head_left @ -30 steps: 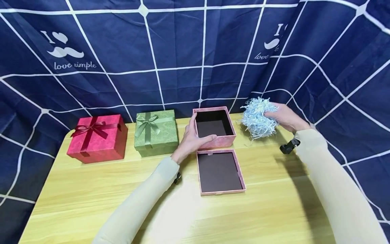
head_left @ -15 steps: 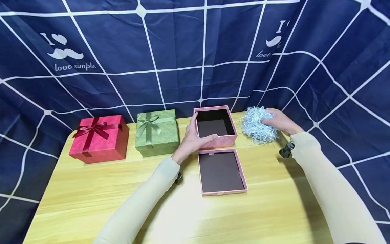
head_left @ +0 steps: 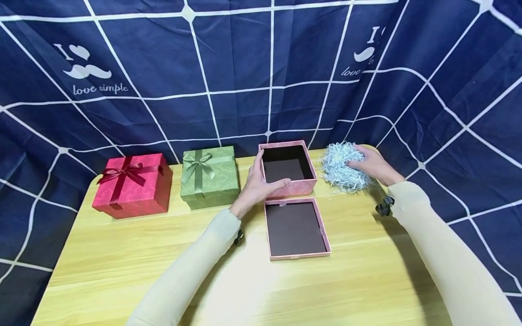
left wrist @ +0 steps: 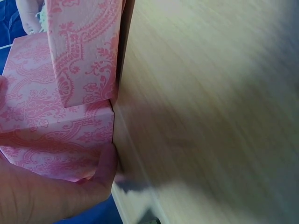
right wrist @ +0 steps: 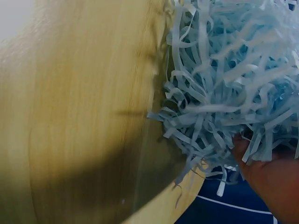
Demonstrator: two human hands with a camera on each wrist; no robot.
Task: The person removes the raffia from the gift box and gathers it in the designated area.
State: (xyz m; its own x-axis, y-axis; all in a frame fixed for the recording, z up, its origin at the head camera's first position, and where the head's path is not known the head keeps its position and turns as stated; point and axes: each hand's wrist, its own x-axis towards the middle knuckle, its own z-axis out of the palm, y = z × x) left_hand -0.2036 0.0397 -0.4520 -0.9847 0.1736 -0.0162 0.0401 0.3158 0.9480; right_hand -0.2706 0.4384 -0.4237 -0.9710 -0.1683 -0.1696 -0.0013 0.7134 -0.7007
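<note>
A pink gift box (head_left: 291,189) with a dark inside stands uncovered at the back of the table. My left hand (head_left: 257,184) holds its near left corner, thumb along the front and fingers on the left side. In the left wrist view, the thumb (left wrist: 105,172) lies against pink patterned card. The pink lid (head_left: 297,228) lies inside up in front of the box. To the box's right, a heap of pale blue shredded paper (head_left: 341,167) sits on the table. My right hand (head_left: 373,164) grips it from the right; some fingers are buried in the strands.
A green gift box (head_left: 214,179) with a bow stands left of my left hand. Further left is a red gift box (head_left: 136,183) with a dark red ribbon. Blue checked cloth (head_left: 240,68) hangs behind and beside the wooden table (head_left: 163,258).
My right hand has lowered the blue shredded paper onto the table and shifted slightly left with it. The left hand keeps its hold on the pink box.
</note>
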